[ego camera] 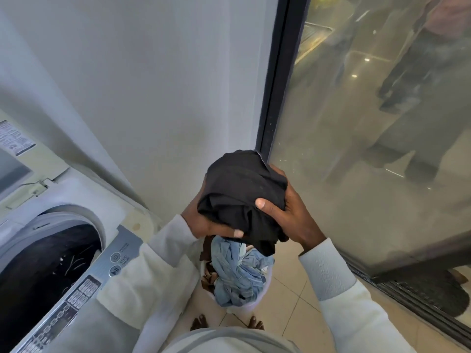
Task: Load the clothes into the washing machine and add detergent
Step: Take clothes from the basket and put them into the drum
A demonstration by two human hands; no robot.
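A bunched black garment (242, 192) is held up in both hands above a laundry basket (251, 305). My left hand (204, 225) grips its lower left side, thumb across the front. My right hand (288, 217) grips its right side, thumb pressed into the cloth. The basket on the floor holds light blue denim clothes (238, 271) and some brown fabric. The top-loading washing machine (119, 250) stands at the left with its lid up, and its open drum (46, 266) has dark laundry inside.
The machine's grey control panel (84, 286) runs along its near edge. A white wall stands behind. A dark-framed glass door (369, 149) fills the right side, with its floor track at the lower right. My bare feet (226, 323) stand on beige tiles beside the basket.
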